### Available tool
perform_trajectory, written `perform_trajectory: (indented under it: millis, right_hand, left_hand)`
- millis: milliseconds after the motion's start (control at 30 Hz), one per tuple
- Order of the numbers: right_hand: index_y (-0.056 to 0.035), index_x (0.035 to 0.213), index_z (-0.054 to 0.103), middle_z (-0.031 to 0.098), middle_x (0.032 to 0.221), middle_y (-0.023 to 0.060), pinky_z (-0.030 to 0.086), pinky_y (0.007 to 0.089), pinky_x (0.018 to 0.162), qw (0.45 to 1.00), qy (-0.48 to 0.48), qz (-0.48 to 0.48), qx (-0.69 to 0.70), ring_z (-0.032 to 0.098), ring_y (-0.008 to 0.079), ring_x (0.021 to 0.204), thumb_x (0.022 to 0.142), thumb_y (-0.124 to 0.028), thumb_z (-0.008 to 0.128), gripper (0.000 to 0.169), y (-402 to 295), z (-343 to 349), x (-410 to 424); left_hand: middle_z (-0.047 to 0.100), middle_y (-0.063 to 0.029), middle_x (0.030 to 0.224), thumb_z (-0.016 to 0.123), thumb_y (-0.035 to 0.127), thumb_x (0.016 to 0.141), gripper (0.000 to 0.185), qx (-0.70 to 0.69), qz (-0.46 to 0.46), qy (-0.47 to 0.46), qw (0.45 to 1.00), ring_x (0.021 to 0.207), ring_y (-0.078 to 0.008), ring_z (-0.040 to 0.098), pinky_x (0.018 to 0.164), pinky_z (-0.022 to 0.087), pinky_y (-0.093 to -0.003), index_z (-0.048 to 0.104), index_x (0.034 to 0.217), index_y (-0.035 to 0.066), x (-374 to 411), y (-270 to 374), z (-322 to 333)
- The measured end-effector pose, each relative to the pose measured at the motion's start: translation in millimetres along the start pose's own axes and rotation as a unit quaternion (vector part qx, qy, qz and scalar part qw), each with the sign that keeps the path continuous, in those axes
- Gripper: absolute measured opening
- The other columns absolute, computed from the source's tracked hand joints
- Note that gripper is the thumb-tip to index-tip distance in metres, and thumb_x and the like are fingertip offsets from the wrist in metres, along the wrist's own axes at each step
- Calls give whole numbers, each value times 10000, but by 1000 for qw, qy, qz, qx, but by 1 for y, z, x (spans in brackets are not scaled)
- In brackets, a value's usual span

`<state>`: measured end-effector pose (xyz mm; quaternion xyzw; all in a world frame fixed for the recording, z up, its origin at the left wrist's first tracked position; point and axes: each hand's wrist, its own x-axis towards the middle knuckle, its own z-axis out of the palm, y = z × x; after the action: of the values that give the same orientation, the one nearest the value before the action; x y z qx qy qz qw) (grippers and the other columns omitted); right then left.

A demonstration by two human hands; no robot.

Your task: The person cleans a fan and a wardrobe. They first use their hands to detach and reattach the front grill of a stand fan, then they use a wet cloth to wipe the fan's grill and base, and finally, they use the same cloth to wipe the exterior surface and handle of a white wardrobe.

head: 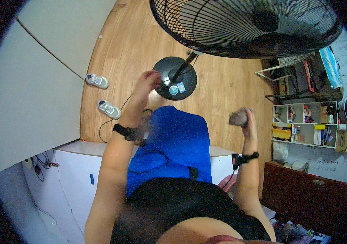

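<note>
My right hand (249, 120), raised to the right of my lap, is closed around a crumpled grey-brown cloth (237, 117). Out in front on the left, my left hand (147, 81) is blurred; its fingers look bent, but whether they hold anything cannot be made out. In the picture it overlaps the left edge of the round black base (164, 65) of a standing fan. The fan's wire-grille head (222, 29) looms at the top, above the slanting pole (187, 64). Blue fabric (176, 137) covers my lap.
A pair of light shoes (97, 81) stands on the wood floor (222, 88) by the white panel (39, 85) at left. Near them runs a thin cable (100, 129). To the right are a white cubby shelf (304, 123), a folding chair frame (272, 73) and a dark wooden board (301, 186).
</note>
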<state>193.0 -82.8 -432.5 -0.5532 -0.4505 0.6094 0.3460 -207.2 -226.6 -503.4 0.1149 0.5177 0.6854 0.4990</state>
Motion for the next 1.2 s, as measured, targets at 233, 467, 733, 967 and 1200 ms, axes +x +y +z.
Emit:
perform_trajectory:
  millis: [233,467,733,967,1200]
  right_hand:
    - [-8,1126,468,593,1007,124,506,358,778,959,-77,-65,-264,597,232,908,803,-45,565,340,30,74,93]
    - [-21,984,486,606,850,116,549,323,592,977,-179,0,-113,640,211,734,817,-11,538,175,12,117,172]
    - [-50,1129,533,604,988,116,478,340,739,963,-111,-137,-201,599,239,866,692,-81,586,441,41,137,262]
    - [-29,1169,525,550,1129,172,413,384,846,926,-170,-165,-294,529,293,1022,727,-213,644,493,25,181,264]
    - [-4,1063,521,572,901,159,437,369,646,925,-260,-70,-268,569,270,783,706,-128,590,385,8,165,240]
  left_hand:
    - [597,-56,924,564,186,883,194,-146,76,95,982,815,-160,553,738,439,-267,555,1034,65,-34,41,-107]
    - [570,-75,1025,574,182,889,279,-173,149,217,949,909,-163,528,798,430,-293,533,1120,32,-116,98,-166]
    - [595,-45,1038,561,182,900,235,-158,232,283,917,866,-140,554,784,468,-284,569,1100,59,-217,136,-222]
    - [659,-48,882,565,171,881,151,-145,252,406,866,780,-157,609,657,493,-257,626,961,59,-244,78,-162]
    - [628,-35,788,589,183,864,116,-98,204,416,881,660,-151,569,568,465,-260,605,876,68,-204,69,-59]
